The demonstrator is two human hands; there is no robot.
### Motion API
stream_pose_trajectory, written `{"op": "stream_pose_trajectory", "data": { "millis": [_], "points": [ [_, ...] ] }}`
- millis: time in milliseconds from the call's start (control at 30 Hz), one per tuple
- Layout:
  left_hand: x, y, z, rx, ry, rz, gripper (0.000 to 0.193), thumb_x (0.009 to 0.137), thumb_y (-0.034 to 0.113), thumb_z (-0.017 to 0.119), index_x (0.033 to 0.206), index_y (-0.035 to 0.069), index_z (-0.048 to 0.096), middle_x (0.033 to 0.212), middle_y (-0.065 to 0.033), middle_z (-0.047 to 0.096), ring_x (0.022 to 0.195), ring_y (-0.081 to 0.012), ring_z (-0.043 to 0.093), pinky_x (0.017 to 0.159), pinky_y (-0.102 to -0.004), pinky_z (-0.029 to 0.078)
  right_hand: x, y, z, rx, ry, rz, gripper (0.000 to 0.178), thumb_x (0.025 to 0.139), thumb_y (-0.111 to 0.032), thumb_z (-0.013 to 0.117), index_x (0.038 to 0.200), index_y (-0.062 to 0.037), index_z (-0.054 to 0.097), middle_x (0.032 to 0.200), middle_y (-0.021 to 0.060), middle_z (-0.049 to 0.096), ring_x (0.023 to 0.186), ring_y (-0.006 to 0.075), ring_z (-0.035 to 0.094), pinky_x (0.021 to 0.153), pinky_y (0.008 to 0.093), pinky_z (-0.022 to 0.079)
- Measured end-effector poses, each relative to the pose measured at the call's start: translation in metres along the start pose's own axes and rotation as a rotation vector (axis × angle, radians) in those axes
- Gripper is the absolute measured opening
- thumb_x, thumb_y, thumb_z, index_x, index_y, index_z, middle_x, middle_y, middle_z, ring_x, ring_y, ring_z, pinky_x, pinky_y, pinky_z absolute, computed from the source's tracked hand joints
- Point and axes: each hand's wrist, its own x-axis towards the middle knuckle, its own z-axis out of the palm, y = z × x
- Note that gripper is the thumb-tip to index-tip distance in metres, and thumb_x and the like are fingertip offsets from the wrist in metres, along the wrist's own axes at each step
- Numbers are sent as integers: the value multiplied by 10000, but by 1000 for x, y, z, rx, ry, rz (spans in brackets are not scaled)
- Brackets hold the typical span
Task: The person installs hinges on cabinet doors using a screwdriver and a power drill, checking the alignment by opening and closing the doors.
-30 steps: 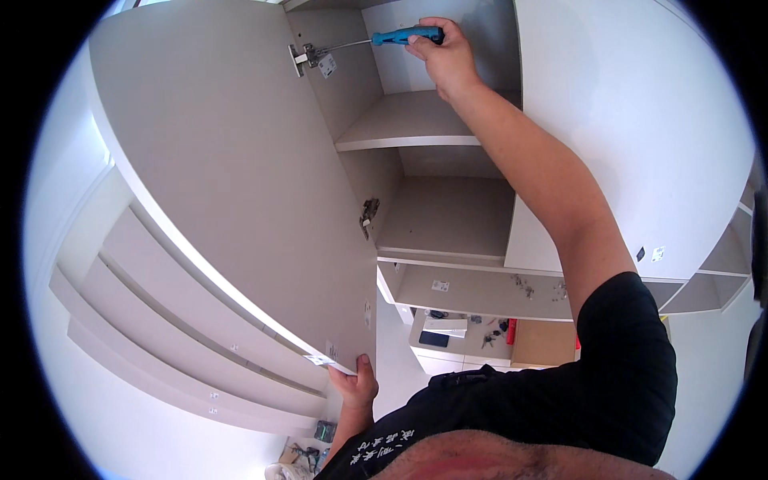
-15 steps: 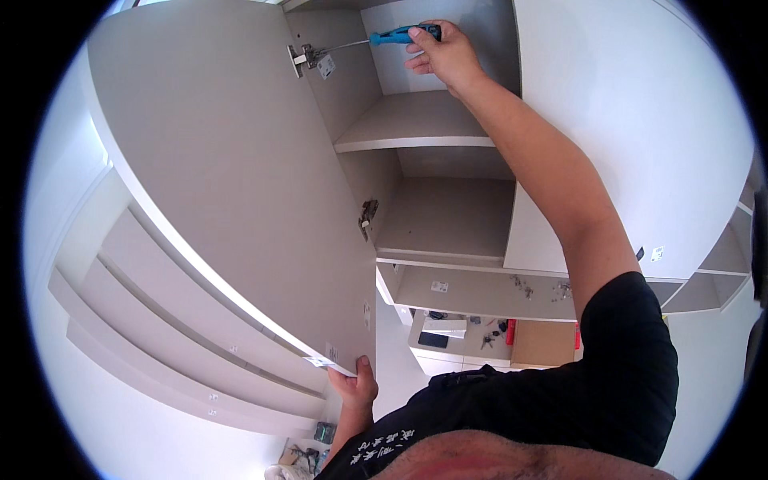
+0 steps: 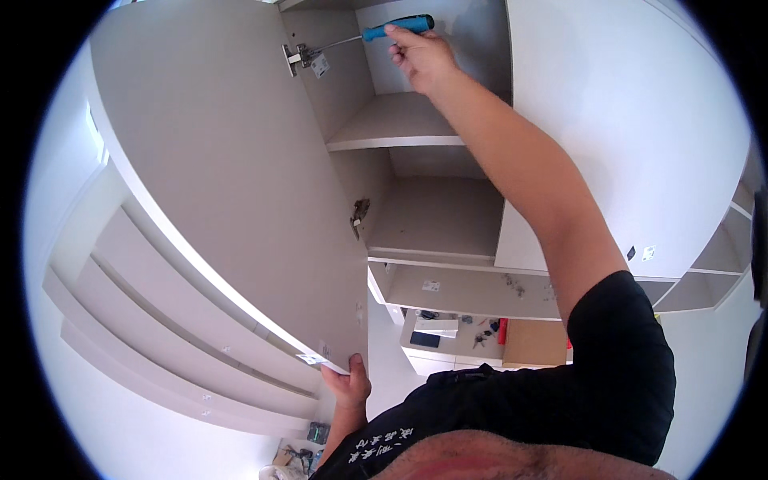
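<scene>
My right hand (image 3: 418,58) is raised to the upper cabinet compartment, with the thumb and fingers closed on the blue handle of a screwdriver (image 3: 396,28). Its thin shaft runs left to the upper hinge (image 3: 301,57), where the tip is too small to make out. That hinge joins the open cabinet door (image 3: 216,160) to the cabinet's side panel. Lower down, my left hand (image 3: 350,382) grips the door's bottom corner, thumb on the inner face. Between the door and the lower compartment sits a second hinge (image 3: 360,214).
A shelf (image 3: 400,144) divides the cabinet, and a closed white door (image 3: 584,104) stands on the right. Small metal parts (image 3: 516,284) lie on a ledge below. Further down, a counter holds a cardboard piece (image 3: 532,342) and a dark flat object (image 3: 425,339).
My right hand has shifted on the screwdriver's handle, so more of its dark end shows. The whole view has slid slightly. My left hand keeps its hold on the door.
</scene>
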Motion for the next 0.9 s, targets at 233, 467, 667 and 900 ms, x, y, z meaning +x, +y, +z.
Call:
{"op": "stream_pose_trajectory", "data": {
  "millis": [233, 467, 667, 900],
  "points": [
    [-2, 0, -5, 36, -27, -3, 525, 942, 112, 659, 1389, -47, 436, 1327, -152, 567, 1214, -254, 558, 1065, -409, 431, -3, -6, 21, 343, 372, -14, 338, 1014, -436, 611, 1025, -98, 622, 987, 54, 657, 827, 188, 632, 758, 375, 512],
    [-2, -6, -14, 55, -10, -21, 535, 934, 95, 651, 1400, -45, 430, 1328, -149, 567, 1222, -256, 555, 1074, -409, 423, -63, -40, 22, -1668, -558, -332, 275, 997, -325, 604, 1047, -55, 607, 968, 155, 682, 927, 332, 699, 807, 484, 547],
    [-1, -8, -16, 59, -18, -34, 552, 919, 103, 664, 1398, -43, 431, 1320, -140, 571, 1210, -249, 560, 1065, -404, 429, -40, -45, 15, -1993, -1024, -699, 217, 935, -308, 677, 1023, -112, 654, 900, 124, 707, 917, 371, 698, 802, 520, 556],
    [0, -1, -20, 88, -51, -139, 525, 893, 66, 644, 1370, -50, 457, 1280, -134, 585, 1182, -232, 562, 1048, -396, 436, -29, -26, 16, -2145, -1175, -595, 276, 965, -365, 633, 1036, -103, 682, 936, 128, 726, 930, 372, 705, 794, 516, 565]
  ]
}}
